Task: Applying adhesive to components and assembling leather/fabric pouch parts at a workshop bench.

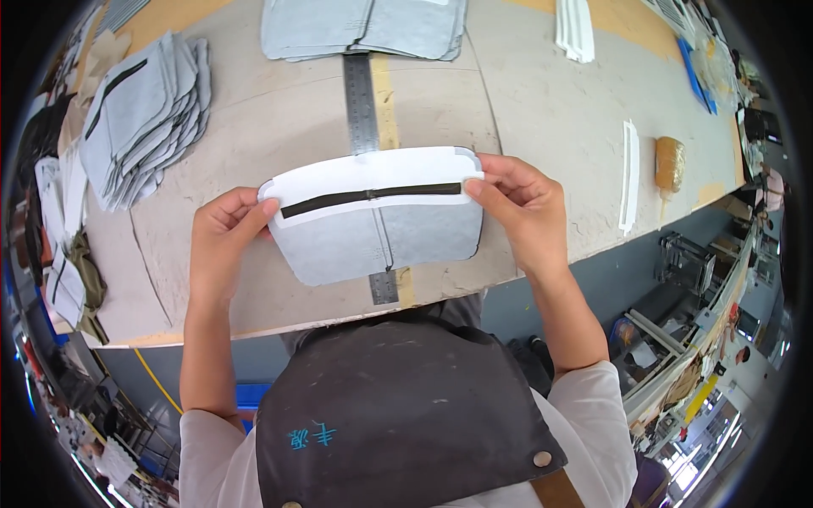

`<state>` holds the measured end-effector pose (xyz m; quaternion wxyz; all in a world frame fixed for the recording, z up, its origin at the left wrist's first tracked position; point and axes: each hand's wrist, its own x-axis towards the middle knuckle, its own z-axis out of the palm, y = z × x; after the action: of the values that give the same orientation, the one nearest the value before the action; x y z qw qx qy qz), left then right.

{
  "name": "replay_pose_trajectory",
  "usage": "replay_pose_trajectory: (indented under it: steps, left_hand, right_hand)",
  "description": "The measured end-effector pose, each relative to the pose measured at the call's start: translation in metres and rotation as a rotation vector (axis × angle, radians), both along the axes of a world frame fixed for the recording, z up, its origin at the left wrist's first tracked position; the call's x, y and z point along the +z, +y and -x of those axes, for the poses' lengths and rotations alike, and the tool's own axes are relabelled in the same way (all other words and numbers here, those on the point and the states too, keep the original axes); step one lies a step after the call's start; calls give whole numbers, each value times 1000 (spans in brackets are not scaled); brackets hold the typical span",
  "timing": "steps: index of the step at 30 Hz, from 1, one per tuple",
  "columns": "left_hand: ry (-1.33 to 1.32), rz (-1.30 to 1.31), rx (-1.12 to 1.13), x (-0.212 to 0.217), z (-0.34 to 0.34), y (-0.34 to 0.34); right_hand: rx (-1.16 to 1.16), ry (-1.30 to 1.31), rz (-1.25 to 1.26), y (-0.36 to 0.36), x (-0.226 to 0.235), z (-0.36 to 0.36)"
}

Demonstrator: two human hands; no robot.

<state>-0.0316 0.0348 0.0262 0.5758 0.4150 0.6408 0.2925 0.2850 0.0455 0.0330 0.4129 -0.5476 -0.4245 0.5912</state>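
Left hand point(227, 230) and right hand point(529, 203): each pinching one far corner | flat light-grey panel point(334, 245) with white band point(326, 179) and black strip point(326, 202): between both hands, over dark metal ruler point(362, 102) on beige desk point(254, 140) | long axis: left to right, neither hand nearer

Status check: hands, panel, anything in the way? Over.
Left hand and right hand pinching panel at both ends. Panel partly hiding ruler. Far stack apart, seemingly not in the way.
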Motion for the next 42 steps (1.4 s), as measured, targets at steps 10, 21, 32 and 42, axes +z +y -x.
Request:
replay_pose_trajectory:
  steps: [10, 21, 32, 42]
  left_hand:
    - [-197, -117, 212, 3, -26, -7]
    - [-253, -119, 242, 7, -30, -3]
    - [-232, -137, 192, -1, -27, -2]
    - [-183, -157, 145, 0, -25, -2]
  right_hand:
    - [-75, -101, 11, 2, -10, -8]
    - [-129, -199, 8, 7, -14, -4]
    - [-119, -205, -47, 6, -18, -5]
    - [-29, -126, -14, 12, -20, -6]
